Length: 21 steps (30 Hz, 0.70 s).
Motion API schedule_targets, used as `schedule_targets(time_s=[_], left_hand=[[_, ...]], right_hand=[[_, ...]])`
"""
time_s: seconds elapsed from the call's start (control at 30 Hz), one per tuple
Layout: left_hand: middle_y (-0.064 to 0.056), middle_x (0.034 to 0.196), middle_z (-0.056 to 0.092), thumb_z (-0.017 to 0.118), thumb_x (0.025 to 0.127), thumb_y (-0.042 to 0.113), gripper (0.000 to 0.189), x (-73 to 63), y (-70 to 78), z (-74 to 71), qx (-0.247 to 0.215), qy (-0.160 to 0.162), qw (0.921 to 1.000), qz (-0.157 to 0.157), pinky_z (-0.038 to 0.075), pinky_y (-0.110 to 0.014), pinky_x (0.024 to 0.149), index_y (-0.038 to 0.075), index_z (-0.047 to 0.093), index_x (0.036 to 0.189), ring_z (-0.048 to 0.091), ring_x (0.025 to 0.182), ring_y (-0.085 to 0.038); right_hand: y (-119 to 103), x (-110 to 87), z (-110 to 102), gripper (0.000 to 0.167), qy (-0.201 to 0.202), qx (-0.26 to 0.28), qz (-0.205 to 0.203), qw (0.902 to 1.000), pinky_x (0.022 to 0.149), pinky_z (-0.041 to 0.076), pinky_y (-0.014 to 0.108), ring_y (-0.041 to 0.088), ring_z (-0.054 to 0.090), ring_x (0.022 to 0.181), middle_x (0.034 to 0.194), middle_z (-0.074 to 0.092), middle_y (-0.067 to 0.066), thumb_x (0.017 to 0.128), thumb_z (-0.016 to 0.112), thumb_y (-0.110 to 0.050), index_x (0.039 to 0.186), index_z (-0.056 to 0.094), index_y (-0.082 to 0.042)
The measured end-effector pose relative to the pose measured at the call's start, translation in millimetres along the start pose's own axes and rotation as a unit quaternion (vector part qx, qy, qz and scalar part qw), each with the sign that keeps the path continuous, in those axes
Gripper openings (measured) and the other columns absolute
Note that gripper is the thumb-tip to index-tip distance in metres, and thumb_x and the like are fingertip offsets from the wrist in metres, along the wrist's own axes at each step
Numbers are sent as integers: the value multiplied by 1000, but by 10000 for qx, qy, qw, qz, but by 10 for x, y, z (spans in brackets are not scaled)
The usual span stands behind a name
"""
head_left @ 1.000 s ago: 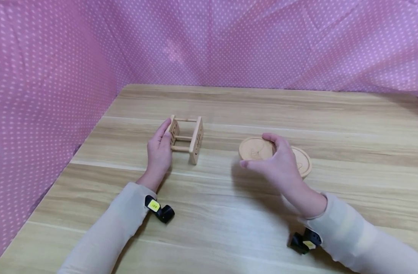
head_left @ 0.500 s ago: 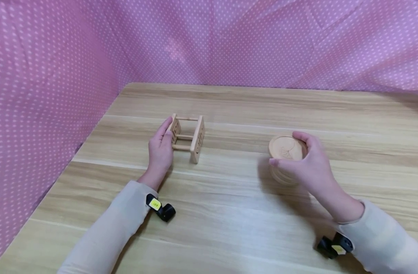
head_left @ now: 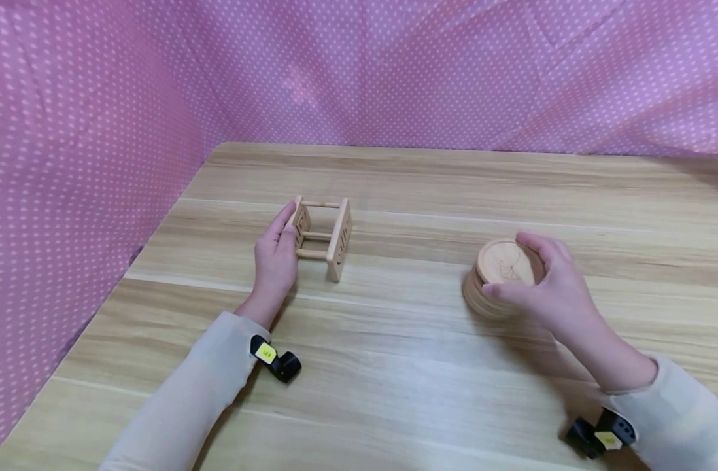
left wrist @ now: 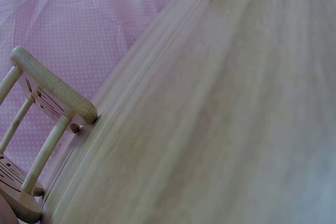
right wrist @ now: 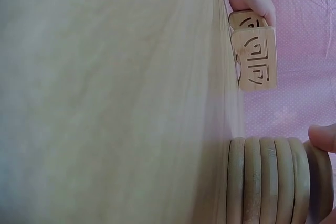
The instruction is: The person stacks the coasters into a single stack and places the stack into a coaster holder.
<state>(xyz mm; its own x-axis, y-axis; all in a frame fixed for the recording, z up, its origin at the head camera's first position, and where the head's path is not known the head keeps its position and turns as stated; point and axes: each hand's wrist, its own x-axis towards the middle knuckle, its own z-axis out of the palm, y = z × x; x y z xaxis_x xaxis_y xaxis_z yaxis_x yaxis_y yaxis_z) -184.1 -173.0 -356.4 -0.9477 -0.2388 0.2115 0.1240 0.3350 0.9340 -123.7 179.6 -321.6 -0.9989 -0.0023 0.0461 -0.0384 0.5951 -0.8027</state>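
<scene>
My left hand point(head_left: 274, 261) grips the left side panel of a small wooden coaster holder point(head_left: 339, 242), which stands on the table left of centre. Round rods join its two slotted panels, plainly seen in the left wrist view. On the right, my right hand point(head_left: 562, 294) pinches the rim of a round wooden coaster point(head_left: 506, 256) with a line drawing on its face. That coaster lies over a stack of coasters point(head_left: 479, 294). In the right wrist view the held coaster point(right wrist: 319, 179) leans slightly against the stacked coasters point(right wrist: 268, 182), my thumb point(right wrist: 323, 137) at its edge.
The wood-grain table point(head_left: 359, 379) spreads under both hands, its rounded far left corner in view. Pink dotted cloth point(head_left: 394, 72) hangs behind it and along the left. Small black cameras point(head_left: 285, 366) sit on both sleeves.
My right hand has carried the coaster to the right and down onto the stack, which shows more fully now. The left hand and coaster holder have stayed nearly still.
</scene>
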Motion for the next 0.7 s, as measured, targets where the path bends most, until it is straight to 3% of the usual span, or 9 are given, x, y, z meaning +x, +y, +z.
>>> schedule_targets(time_s=[0.47, 0.7], left_hand=[[2, 143, 41, 36, 98, 10, 41, 16, -13, 5, 27, -59, 10000, 1, 28, -26, 111, 15, 44, 139, 34, 132, -10], [0, 145, 39, 35, 99, 11, 41, -3, 45, -38, 76, -262, 9994, -198, 28, -29, 111, 16, 42, 140, 33, 132, -12]], right_hand=[[28, -16, 12, 95, -186, -70, 28, 9998, 106, 19, 61, 44, 27, 128, 140, 30, 25, 66, 83, -24, 140, 31, 4], [26, -33, 36, 97, -308, -69, 29, 9995, 106, 17, 64, 48, 24, 128, 142, 23, 31, 68, 81, -19, 142, 24, 6]])
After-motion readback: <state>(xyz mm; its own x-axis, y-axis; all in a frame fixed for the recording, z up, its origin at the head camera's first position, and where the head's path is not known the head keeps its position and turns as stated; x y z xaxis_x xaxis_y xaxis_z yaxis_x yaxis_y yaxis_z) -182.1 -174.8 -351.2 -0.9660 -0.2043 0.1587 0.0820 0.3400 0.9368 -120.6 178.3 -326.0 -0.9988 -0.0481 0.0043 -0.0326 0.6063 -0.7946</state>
